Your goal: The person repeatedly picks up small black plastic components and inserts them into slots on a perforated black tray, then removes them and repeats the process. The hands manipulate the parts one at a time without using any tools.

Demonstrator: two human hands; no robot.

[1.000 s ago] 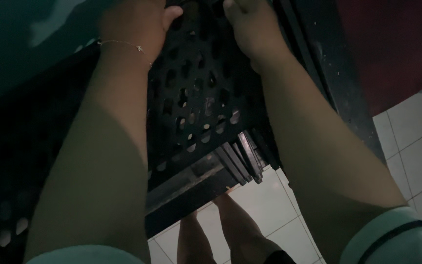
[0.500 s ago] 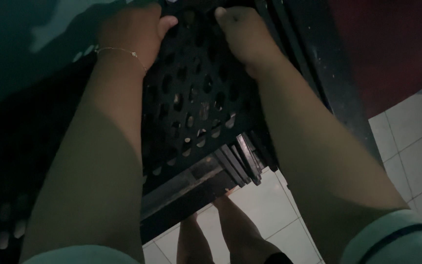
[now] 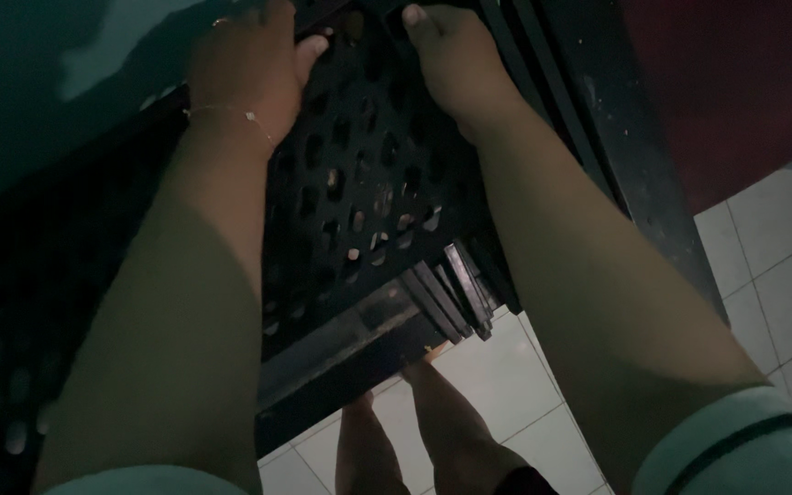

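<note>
A black perforated plastic panel (image 3: 359, 192), like a crate side or tray, stands in front of me with several more black panels (image 3: 456, 293) stacked behind it. My left hand (image 3: 245, 69) grips its upper left edge, a thin bracelet on the wrist. My right hand (image 3: 451, 60) grips the upper right edge, fingers curled over the top. Both arms reach forward over the stack. The light is dim and details are hard to make out.
A dark green wall (image 3: 66, 64) is at upper left. A dark vertical frame (image 3: 616, 156) runs beside a red surface (image 3: 735, 82) at right. White floor tiles (image 3: 781, 247) and my bare feet (image 3: 414, 431) show below. More perforated black plastic (image 3: 11, 367) sits at left.
Both hands have shifted slightly down and nearer in view while keeping their grip on the panel's top edge; the panel has tilted a little with them.
</note>
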